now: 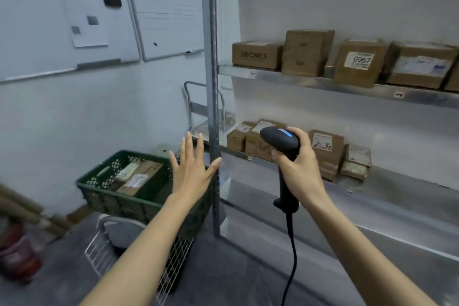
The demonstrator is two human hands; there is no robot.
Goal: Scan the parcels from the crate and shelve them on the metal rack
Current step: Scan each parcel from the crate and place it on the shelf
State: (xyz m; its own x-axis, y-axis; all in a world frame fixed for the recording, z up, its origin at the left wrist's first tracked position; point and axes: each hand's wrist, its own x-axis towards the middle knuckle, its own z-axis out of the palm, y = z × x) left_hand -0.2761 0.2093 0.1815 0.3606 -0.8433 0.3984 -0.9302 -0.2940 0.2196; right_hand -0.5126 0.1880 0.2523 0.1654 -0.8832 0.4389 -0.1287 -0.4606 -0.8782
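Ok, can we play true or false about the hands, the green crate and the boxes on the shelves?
1. The right hand holds the black corded handheld scanner. True.
2. The left hand grips a parcel. False: it is open, with straight fingers, and holds nothing.
3. The green plastic lattice crate is empty. False: brown cardboard parcels lie inside it.
4. A brown cardboard box labelled 0967 stands on the upper shelf of the grey metal rack. True.
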